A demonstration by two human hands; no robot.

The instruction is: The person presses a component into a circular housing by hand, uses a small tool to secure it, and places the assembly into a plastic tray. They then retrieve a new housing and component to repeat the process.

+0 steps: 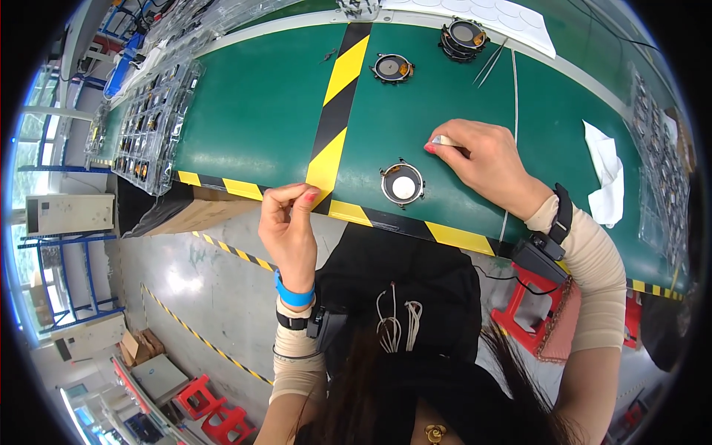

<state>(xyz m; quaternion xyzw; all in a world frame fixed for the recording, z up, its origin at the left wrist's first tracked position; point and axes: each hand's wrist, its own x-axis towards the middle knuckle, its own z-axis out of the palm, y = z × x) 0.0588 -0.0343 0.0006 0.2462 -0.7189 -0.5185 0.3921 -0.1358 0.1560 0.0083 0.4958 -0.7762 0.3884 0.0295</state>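
My left hand (288, 222) is raised at the near edge of the green bench (259, 111), thumb and fingers pinched together; anything held there is too small to see. My right hand (482, 159) rests on the bench top, fingers closed on a small pale object (443, 139). Between the hands, near the front edge, sits a round dark ring-shaped part with a white disc in its middle (403, 184). Two similar round parts lie farther back, one (392, 67) beside the yellow-black stripe and one (463, 37) at the far edge, with metal tweezers (491, 63) beside it.
Clear plastic trays of small parts (152, 126) line the left of the bench, more trays (653, 148) the right. A white cloth (608, 174) lies at right, white sheet (512, 18) at the back. A thin white cable (514, 96) crosses the bench. Red stools (519, 311) stand below.
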